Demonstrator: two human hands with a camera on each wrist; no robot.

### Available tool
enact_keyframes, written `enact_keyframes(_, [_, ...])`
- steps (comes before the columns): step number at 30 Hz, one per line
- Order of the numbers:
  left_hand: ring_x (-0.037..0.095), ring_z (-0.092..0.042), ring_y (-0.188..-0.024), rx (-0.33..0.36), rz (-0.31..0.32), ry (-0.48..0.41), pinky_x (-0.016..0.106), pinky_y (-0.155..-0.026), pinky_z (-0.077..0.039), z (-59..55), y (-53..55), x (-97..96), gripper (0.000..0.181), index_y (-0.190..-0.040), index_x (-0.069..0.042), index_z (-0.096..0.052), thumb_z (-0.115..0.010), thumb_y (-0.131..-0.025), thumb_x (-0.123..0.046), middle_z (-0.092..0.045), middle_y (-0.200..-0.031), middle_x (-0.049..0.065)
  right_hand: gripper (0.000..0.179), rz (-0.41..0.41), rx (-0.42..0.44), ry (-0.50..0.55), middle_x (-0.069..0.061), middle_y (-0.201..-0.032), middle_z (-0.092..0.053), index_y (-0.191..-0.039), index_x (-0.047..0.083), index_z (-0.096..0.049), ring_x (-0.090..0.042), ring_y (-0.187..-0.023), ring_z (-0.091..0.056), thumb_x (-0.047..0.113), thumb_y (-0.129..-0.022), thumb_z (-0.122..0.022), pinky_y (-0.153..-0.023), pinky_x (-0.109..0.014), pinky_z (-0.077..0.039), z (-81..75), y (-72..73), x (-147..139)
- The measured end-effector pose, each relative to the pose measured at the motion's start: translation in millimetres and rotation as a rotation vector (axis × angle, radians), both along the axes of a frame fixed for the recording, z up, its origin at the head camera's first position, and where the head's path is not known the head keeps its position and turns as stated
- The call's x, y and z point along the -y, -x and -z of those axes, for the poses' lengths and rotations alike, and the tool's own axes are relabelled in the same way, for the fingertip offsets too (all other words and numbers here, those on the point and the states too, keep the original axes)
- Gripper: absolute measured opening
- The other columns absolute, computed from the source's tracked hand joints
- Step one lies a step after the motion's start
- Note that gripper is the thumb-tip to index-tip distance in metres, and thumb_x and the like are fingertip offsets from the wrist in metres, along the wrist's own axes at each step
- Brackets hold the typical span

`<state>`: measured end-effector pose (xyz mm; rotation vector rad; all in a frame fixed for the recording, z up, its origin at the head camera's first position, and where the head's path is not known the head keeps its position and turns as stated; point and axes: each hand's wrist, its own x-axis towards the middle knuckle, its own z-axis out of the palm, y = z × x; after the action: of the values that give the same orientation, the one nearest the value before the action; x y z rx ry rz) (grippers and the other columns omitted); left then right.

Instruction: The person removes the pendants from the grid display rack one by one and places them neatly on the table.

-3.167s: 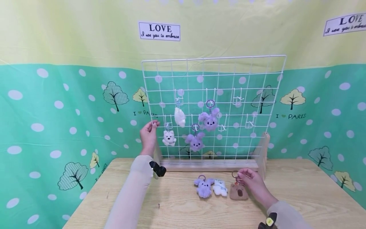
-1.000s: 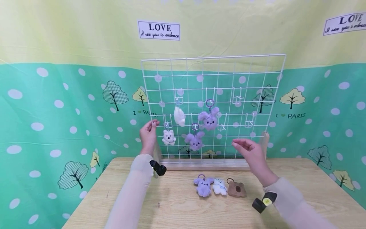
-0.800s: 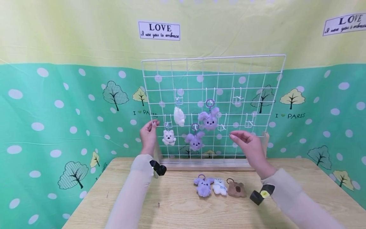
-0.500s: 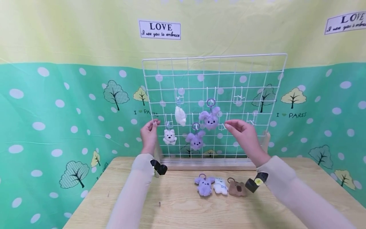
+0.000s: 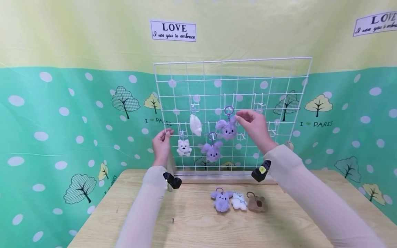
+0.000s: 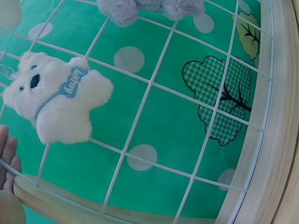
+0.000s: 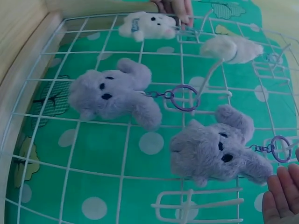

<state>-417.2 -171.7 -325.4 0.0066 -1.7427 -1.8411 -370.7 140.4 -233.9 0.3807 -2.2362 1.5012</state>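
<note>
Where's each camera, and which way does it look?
Head: on the head, looking forward and down at the wire rack; shows sleeves, left grip, right grip.
Left wrist: on that wrist, facing the blue-trimmed white plush; shows part of left grip.
Right wrist: on that wrist, facing purple bunnies; shows parts of both grips.
Wrist views share that plush.

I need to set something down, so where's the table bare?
The table is bare right of the right sleeve and this side of the lying bunny, white bear and brown bear; that row, before the rack, is crowded.
</note>
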Motion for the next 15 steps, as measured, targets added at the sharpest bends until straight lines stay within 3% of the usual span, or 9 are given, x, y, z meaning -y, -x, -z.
enact_keyframes(6, [0.015, -0.06, -0.11, 0.013, 0.007, 0.005, 0.024, -0.1, -0.044, -0.1, -0.9, -1.0, 0.022, -0.114, -0.005, -0.064, -0.054, -0.096, -0.014, -0.067, -0.113, 0.011, 0.03, 0.031, -0.021, 0.054, -0.009, -0.113, -0.064, -0.116, 0.007, -0.061, -0.016, -0.1, -0.059, 0.023, -0.091, -0.063, -0.085, -0.027, -0.051, -7.1, 11.9, 8])
enact_keyframes(15, [0.014, -0.06, -0.11, 0.028, 0.0, 0.005, 0.024, -0.1, -0.044, -1.1, -1.2, -0.1, 0.022, -0.114, -0.008, -0.064, -0.054, -0.096, -0.015, -0.068, -0.112, 0.008, 0.028, 0.077, 0.005, 0.049, -0.007, -0.102, -0.062, -0.111, 0.005, -0.062, -0.011, -0.087, -0.055, 0.024, -0.092, -0.062, -0.073, -0.019, -0.049, -10.6, 16.0, 13])
